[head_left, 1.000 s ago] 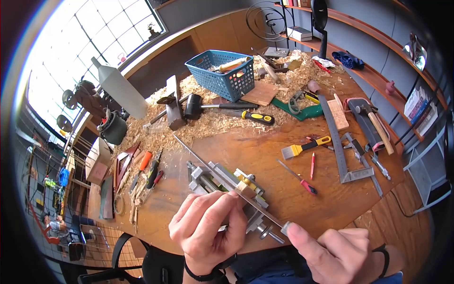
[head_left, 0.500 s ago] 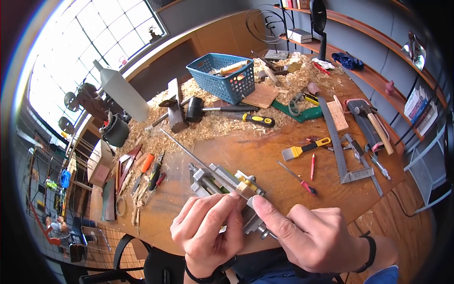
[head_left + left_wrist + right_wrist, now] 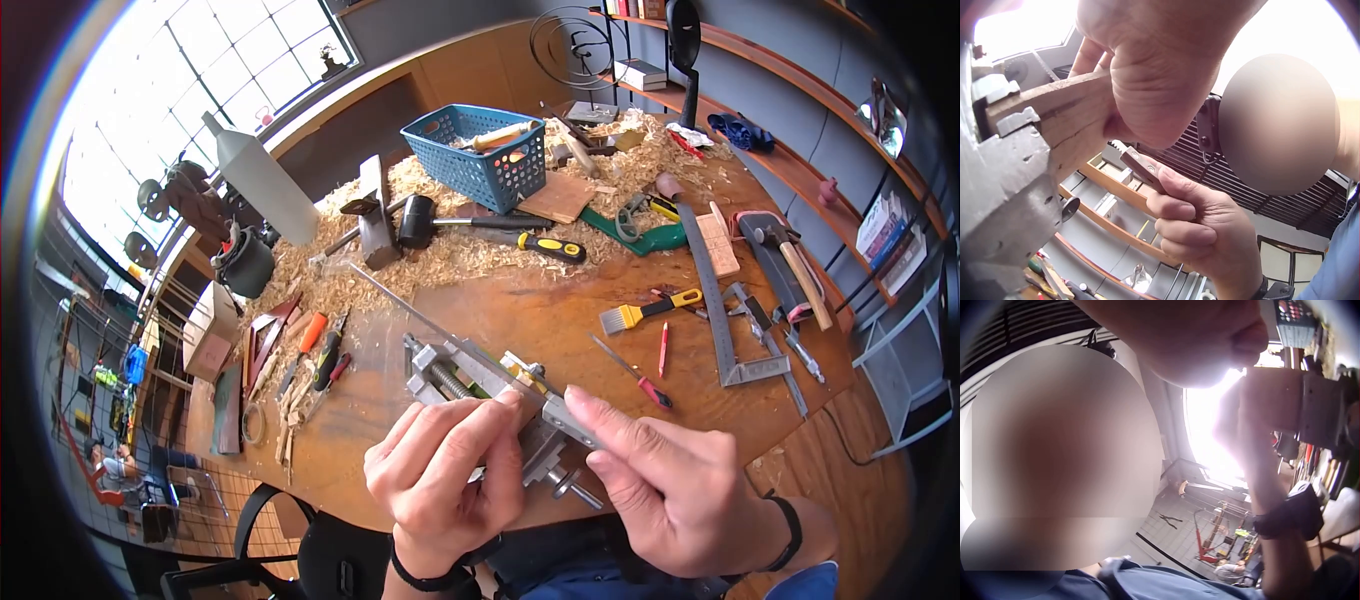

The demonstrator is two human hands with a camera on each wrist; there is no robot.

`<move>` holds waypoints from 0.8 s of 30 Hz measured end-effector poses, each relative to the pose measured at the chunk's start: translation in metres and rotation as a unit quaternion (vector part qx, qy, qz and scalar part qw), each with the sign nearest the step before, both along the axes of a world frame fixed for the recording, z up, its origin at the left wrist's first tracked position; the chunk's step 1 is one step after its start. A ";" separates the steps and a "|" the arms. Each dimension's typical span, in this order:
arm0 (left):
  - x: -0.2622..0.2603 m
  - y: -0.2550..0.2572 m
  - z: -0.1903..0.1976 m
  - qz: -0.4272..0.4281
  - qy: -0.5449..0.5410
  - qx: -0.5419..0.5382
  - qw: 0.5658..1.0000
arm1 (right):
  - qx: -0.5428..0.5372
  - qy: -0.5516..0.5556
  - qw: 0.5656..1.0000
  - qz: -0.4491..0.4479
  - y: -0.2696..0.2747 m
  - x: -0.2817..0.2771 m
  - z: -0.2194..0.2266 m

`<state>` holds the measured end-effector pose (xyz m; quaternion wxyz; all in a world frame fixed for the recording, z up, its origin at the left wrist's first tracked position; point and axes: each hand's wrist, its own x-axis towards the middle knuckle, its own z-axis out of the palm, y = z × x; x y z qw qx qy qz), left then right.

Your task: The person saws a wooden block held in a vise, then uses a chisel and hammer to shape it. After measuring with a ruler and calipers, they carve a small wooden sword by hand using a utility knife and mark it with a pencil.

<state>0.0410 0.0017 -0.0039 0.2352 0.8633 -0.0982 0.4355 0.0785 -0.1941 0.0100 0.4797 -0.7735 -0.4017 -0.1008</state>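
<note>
My left hand [image 3: 445,475] pinches the end of a wooden piece [image 3: 1075,122], with its thumb on one face and fingers behind. A metal vise [image 3: 1010,187] clamps that wood. In my right hand [image 3: 660,485] is the metal handle [image 3: 568,420] of a narrow saw, held between thumb and fingers. Its long thin blade [image 3: 410,310] slants away to the upper left over the vise, passing right by my left fingertips. Teeth show beside the riveted handle in the left wrist view. The right wrist view is mostly blurred or washed out by glare.
Wood shavings cover the back of the table around a blue basket [image 3: 470,170] and a black mallet [image 3: 415,222]. To the right lie a brush [image 3: 640,315], a red-handled file [image 3: 640,375], a pencil [image 3: 663,348] and a metal square [image 3: 712,300]. Screwdrivers and scraps lie left.
My right hand has moved forward and left with the saw, then slightly back. The left hand stays at the wood by the vise.
</note>
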 end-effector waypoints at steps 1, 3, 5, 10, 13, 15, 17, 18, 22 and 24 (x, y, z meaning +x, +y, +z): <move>0.000 0.000 0.000 0.004 0.008 -0.002 1.000 | 0.059 0.025 0.998 -0.002 0.002 0.001 -0.002; 0.001 0.001 -0.001 0.002 0.000 0.002 1.000 | 0.062 0.090 0.994 0.010 -0.002 0.000 0.005; 0.001 0.001 -0.002 0.000 -0.008 0.006 1.000 | 0.066 0.153 0.986 0.023 -0.003 0.000 0.004; 0.002 0.001 -0.003 -0.003 -0.025 0.013 1.000 | -0.156 -0.162 0.974 -0.008 -0.011 -0.004 0.001; 0.002 0.001 -0.002 0.000 -0.024 0.015 1.000 | -0.158 -0.264 0.951 -0.020 -0.011 -0.002 -0.010; 0.001 0.000 -0.001 0.003 -0.020 0.018 1.000 | -0.156 -0.258 0.953 -0.017 -0.016 -0.002 -0.009; 0.001 0.000 0.000 0.005 -0.016 0.021 1.000 | -0.109 -0.204 0.973 0.001 -0.021 -0.002 -0.009; 0.001 0.000 0.000 0.008 -0.018 0.026 0.999 | -0.108 -0.205 0.973 0.000 -0.023 -0.003 -0.009; -0.002 -0.004 0.002 0.013 -0.003 0.012 1.000 | -0.093 -0.177 0.980 -0.005 -0.028 -0.008 -0.009; -0.003 -0.004 0.002 0.019 0.006 0.008 1.000 | -0.090 -0.176 0.980 -0.004 -0.029 -0.011 -0.006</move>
